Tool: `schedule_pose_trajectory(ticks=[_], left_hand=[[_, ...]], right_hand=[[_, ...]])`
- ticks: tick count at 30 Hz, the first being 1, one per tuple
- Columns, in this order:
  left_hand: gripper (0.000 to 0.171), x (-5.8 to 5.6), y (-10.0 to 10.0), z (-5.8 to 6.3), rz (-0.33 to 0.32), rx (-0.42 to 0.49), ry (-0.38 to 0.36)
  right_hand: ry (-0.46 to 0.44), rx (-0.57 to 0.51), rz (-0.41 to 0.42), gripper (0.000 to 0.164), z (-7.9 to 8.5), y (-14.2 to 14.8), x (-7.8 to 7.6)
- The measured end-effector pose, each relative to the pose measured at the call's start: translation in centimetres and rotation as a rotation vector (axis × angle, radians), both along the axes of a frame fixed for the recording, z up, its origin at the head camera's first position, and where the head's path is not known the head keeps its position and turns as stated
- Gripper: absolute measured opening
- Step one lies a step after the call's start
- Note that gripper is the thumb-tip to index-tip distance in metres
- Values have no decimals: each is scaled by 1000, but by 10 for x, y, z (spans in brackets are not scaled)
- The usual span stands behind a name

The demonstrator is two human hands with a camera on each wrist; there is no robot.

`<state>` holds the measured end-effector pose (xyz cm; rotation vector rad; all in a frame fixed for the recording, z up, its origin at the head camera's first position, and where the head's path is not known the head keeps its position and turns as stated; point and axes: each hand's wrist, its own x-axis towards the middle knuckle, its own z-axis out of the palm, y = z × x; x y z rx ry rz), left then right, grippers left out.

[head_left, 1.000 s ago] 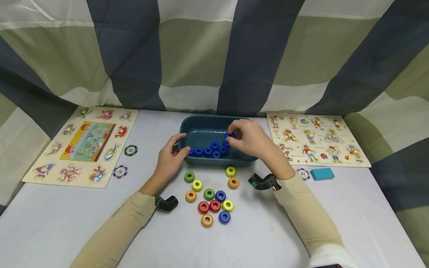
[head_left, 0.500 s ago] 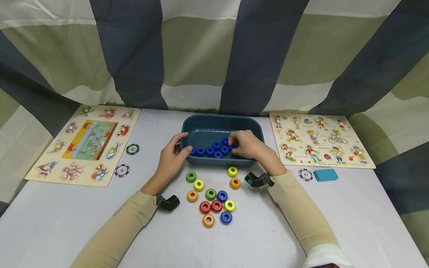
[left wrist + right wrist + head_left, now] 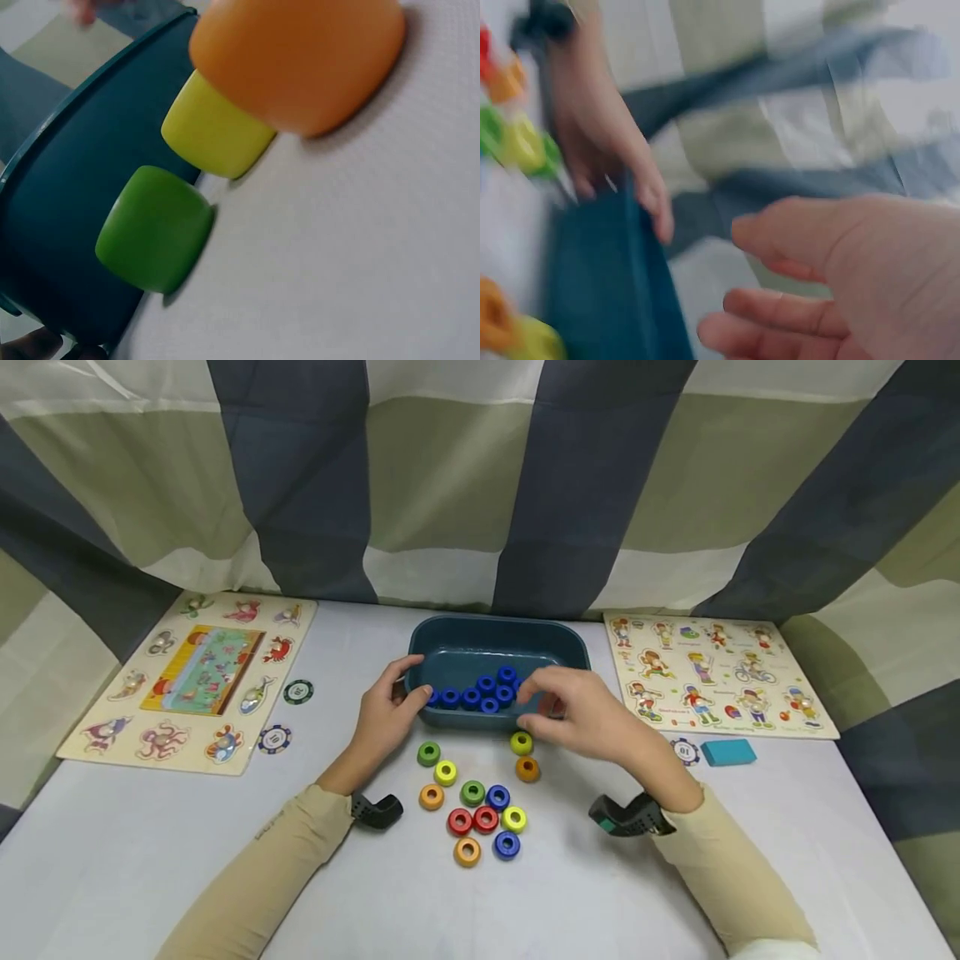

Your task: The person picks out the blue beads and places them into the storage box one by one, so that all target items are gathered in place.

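Note:
A dark teal tray (image 3: 465,658) holds several blue rings (image 3: 470,698) along its near side. My left hand (image 3: 382,717) grips the tray's left end, thumb over the rim. Above the tray's near right corner is my right hand (image 3: 588,714), thumb and fingers apart; the right wrist view, though blurred, shows nothing between them. It partly hides the rightmost blue rings. In front of the tray lie loose rings: green (image 3: 428,753), yellow (image 3: 521,743), orange (image 3: 527,768), red (image 3: 460,822) and blue (image 3: 507,845). The left wrist view shows a green ring (image 3: 156,229) beside the tray wall.
A sea-animal puzzle board (image 3: 161,693) lies at the left, with poker chips (image 3: 274,739) beside it. At the right are a sports-figure puzzle board (image 3: 720,677), another chip (image 3: 685,752) and a turquoise block (image 3: 729,752). A striped curtain (image 3: 442,485) hangs behind the table.
My right hand lowered a blue ring among the others at the tray's right, let go, and drew back toward the near right. My left hand stays on the tray.

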<state>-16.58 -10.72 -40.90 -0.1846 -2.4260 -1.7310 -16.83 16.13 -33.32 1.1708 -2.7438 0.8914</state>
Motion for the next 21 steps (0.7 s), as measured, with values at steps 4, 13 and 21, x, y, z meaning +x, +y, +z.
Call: schedule_pose_trajectory(ticks=[4,13,21], left_hand=[[46,3,1,7,-8,6,11],[45,4,1,7,-4,9,14],[45,6,1,10,-3,6,9]], right_hand=[[-21,-20,105,15,-15,4,26],[-91,85,245,21,-60,-6,38],[-93,122,262,15,-66,-11,41]])
